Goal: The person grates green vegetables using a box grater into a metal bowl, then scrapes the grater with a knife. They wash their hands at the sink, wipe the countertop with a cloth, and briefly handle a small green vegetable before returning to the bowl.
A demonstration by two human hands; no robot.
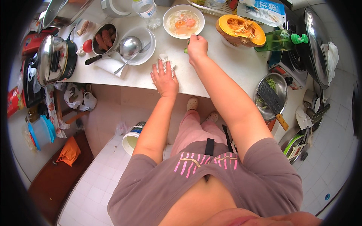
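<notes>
My left hand (165, 82) lies spread, palm down, by the counter's front edge, its fingertips on a crumpled white cloth or tissue (167, 60). My right hand (198, 46) is curled around a small green item (186, 50), mostly hidden by the fingers; what it is I cannot tell. Just beyond that hand stands a white bowl (168, 28) with cracked eggs, yolks (181, 23) showing in clear liquid. A cut pumpkin half (240, 29) rests on a bowl to the right. Left of my left hand, a steel ladle (130, 46) and a spoon (127, 64) lie across a clear bowl (151, 48).
A steel pot (96, 35) of reddish-brown food, a tomato (87, 46), a paper roll (109, 65) and a lidded electric pot (53, 60) stand left. At right are a green pump bottle (275, 40) and a steel bowl (283, 93) bearing a cleaver (270, 96). A bucket (130, 141) sits below.
</notes>
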